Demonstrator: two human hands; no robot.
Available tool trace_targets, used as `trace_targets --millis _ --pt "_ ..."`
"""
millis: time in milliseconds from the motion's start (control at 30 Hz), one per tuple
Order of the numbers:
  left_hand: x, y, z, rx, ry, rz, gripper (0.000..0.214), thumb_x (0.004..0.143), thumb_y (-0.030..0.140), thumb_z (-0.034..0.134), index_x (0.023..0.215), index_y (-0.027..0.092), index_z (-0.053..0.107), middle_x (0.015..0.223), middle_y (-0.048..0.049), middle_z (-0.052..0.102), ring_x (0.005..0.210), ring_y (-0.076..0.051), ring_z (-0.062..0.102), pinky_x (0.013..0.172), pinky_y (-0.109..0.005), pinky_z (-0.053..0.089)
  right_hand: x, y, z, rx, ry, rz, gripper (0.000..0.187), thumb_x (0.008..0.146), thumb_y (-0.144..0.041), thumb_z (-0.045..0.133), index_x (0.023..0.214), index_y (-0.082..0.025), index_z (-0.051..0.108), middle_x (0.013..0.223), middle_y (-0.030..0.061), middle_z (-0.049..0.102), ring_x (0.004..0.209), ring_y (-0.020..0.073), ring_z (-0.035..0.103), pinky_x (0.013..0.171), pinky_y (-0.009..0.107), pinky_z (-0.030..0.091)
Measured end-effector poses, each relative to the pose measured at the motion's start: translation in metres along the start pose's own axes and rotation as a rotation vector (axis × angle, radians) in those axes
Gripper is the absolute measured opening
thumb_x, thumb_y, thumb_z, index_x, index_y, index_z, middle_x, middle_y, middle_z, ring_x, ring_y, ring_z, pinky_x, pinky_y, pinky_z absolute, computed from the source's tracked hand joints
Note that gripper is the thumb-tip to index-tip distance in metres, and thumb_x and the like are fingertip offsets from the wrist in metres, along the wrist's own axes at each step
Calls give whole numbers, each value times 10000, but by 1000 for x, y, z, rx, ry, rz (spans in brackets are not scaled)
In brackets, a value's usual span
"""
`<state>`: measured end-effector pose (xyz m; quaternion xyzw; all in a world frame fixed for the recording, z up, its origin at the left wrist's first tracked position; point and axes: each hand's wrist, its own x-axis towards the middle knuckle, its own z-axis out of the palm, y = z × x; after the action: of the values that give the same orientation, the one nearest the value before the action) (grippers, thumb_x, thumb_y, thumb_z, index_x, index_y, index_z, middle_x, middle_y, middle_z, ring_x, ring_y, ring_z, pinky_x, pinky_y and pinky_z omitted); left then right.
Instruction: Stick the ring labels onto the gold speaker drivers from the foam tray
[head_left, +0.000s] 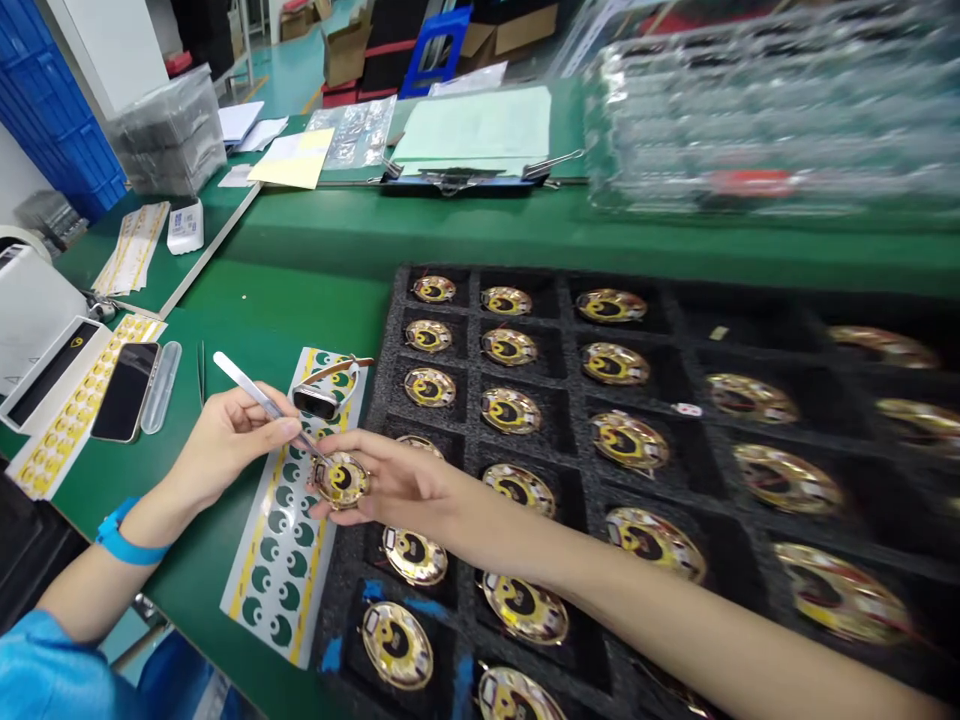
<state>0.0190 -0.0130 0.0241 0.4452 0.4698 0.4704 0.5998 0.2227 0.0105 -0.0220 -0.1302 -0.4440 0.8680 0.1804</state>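
Observation:
Metal tweezers (pixel 251 388) are pinched in my left hand (pixel 232 435), which wears a blue wristband (pixel 124 535). Their tip meets a round gold part (pixel 345 480) with a yellow and black face. My right hand (pixel 405 475) grips that part by its edge, above a white and yellow sticker sheet (pixel 259 590) with cut-outs. Just behind the hands lies a watch (pixel 315 402) with a strap. Beneath my right arm is a black foam tray (pixel 397 320), whose compartments hold several similar gold parts (pixel 397 645).
A phone (pixel 126 390), a clear case (pixel 160 388), more tweezers (pixel 200 372) and a sticker strip (pixel 71 420) lie to the left. At the back are a clipboard (pixel 472 130) with green paper and stacked clear plastic trays (pixel 750 120). Clear boxes (pixel 169 130) stand back left.

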Motion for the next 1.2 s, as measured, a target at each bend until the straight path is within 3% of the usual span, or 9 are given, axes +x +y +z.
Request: trace_targets --millis 200,333,467,633,967,1200 --pt "-1 -5 -1 47 -32 -46 208 729 265 797 748 139 633 663 10 665 638 -95 644 652 -184 516 -4 0 -2 -6 -29 44 314 926 -179 542 1215 -256 450 1212 23 501 1076 126 652 1024 328 483" --pt "-4 -7 -2 104 -6 -7 163 766 240 764 764 142 634 679 18 653 633 -74 614 628 -158 482 -7 -6 0 -3 -20 50 319 917 -145 538 1208 -237 447 1134 11 547 1058 105 652 1000 293 502" --pt "-7 -9 -1 153 -6 14 128 787 228 746 780 148 645 695 22 661 647 -66 609 647 -145 483 -5 0 -1 -2 11 40 347 907 -196 572 1229 -223 445 1195 38 548 1055 129 658 996 319 513" --pt "-6 -10 1 92 38 -28 158 758 237 773 767 150 642 674 20 673 622 -71 626 617 -138 498 -3 13 -5 11 19 -61 364 900 -293 599 1242 -235 492 1120 27 598 1023 151 672 976 349 533" --pt "-4 -12 1 62 36 -58 200 755 268 780 794 138 634 682 -16 704 645 -128 694 648 -190 575 -3 11 -3 -43 41 -89 398 899 -318 591 1279 -239 505 1329 66 535 1019 153 672 943 331 555" --pt "-5 -12 1 55 39 -39 203 761 265 779 803 141 623 689 -18 721 655 -146 720 648 -188 600 -4 5 -1 -36 78 -12 449 873 -329 627 1302 -252 517 1320 55 569 1022 161 680 961 346 537"
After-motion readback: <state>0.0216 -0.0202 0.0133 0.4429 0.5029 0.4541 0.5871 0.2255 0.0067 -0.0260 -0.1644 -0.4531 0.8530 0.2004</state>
